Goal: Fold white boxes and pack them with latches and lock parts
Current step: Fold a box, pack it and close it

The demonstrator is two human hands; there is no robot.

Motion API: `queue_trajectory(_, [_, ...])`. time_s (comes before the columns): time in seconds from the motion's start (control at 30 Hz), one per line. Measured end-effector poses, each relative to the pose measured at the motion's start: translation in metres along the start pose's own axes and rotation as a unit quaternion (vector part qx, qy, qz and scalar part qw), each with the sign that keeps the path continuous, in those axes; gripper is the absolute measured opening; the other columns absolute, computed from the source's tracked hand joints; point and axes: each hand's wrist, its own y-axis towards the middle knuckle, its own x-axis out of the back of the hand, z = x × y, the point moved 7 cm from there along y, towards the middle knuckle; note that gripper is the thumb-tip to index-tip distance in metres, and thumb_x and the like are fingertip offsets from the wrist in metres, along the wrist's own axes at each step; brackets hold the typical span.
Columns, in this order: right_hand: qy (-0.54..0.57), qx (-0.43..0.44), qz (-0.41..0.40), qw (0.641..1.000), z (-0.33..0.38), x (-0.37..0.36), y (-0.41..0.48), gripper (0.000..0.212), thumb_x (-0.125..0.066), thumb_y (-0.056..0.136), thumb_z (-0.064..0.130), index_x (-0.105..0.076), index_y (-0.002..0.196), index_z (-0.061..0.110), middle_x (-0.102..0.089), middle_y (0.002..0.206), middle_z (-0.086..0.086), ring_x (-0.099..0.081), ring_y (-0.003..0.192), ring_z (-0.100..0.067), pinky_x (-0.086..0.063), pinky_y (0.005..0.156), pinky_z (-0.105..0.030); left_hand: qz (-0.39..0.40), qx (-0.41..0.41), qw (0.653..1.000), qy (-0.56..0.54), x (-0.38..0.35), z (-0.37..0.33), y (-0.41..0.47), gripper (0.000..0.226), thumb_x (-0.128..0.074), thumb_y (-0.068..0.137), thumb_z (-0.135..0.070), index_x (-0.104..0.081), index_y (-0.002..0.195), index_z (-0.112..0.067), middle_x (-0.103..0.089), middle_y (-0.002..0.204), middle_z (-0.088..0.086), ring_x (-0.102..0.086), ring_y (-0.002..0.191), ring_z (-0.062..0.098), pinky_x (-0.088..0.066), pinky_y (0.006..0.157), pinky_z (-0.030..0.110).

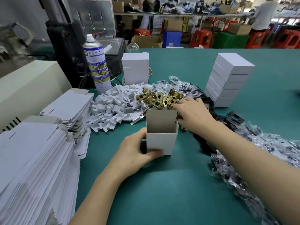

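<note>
The left hand (pixel 135 149) grasps the upright open box (pixel 160 143). The right hand (pixel 193 114) rests on the brass latches (pixel 158 99); whether its fingers grasp one, I cannot tell.

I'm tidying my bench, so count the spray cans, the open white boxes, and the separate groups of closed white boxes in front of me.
Spray can: 1
Open white box, gripped by the left hand: 1
Groups of closed white boxes: 2
Total: 4
</note>
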Motion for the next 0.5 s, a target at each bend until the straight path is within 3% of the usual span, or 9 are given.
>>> queue_trajectory(0.1, [-0.056,0.02,-0.01,0.998,0.006,-0.004,0.006,0.027,-0.067,0.091,0.02,-0.062,0.117,0.019,-0.06,0.119,-0.001,-0.05,0.117,-0.026,-0.033,0.085,-0.038,-0.044,-0.023,0.998,-0.024,0.005,-0.01,-0.001,0.043,-0.086,0.08,-0.026,-0.068,0.113,-0.047,-0.075,0.101,-0.027,-0.07,0.09,-0.004,-0.048,0.075,0.006])
queue_trajectory(0.2, [-0.092,0.034,-0.027,0.995,0.007,-0.005,0.008,0.028,-0.062,0.09,0.008,-0.063,0.114,0.02,-0.059,0.115,0.0,-0.05,0.113,-0.025,-0.029,0.082,-0.037,-0.063,-0.027,0.997,-0.033,0.009,-0.012,0.0,0.037,-0.087,0.085,-0.018,-0.071,0.113,-0.037,-0.078,0.101,-0.021,-0.072,0.096,0.001,-0.049,0.081,0.007])
queue_trajectory(0.27, [-0.081,0.02,-0.04,0.996,-0.001,0.004,0.008,0.024,-0.066,0.09,0.01,-0.064,0.112,0.02,-0.062,0.115,0.001,-0.051,0.114,-0.025,-0.031,0.087,-0.04,-0.065,-0.02,0.997,-0.042,0.01,-0.01,0.001,0.034,-0.086,0.085,-0.015,-0.074,0.11,-0.034,-0.079,0.099,-0.02,-0.073,0.095,0.002,-0.049,0.082,0.008])
queue_trajectory(0.4, [0.087,-0.087,-0.102,0.987,-0.035,0.038,-0.002,0.021,-0.075,0.091,0.029,-0.067,0.108,0.021,-0.071,0.109,-0.001,-0.06,0.111,-0.028,-0.037,0.091,-0.04,-0.071,-0.014,0.996,-0.056,0.011,-0.008,0.001,0.035,-0.087,0.084,-0.014,-0.076,0.11,-0.033,-0.079,0.099,-0.018,-0.075,0.095,0.004,-0.053,0.083,0.012])
queue_trajectory(0.5, [0.326,-0.117,-0.171,0.922,-0.058,0.069,-0.022,0.024,-0.083,0.085,0.031,-0.069,0.102,0.022,-0.072,0.091,0.005,-0.066,0.09,-0.019,-0.05,0.08,-0.031,-0.076,-0.013,0.995,-0.056,0.011,-0.007,0.001,0.037,-0.088,0.083,-0.014,-0.075,0.112,-0.034,-0.079,0.1,-0.019,-0.075,0.095,0.005,-0.055,0.085,0.014])
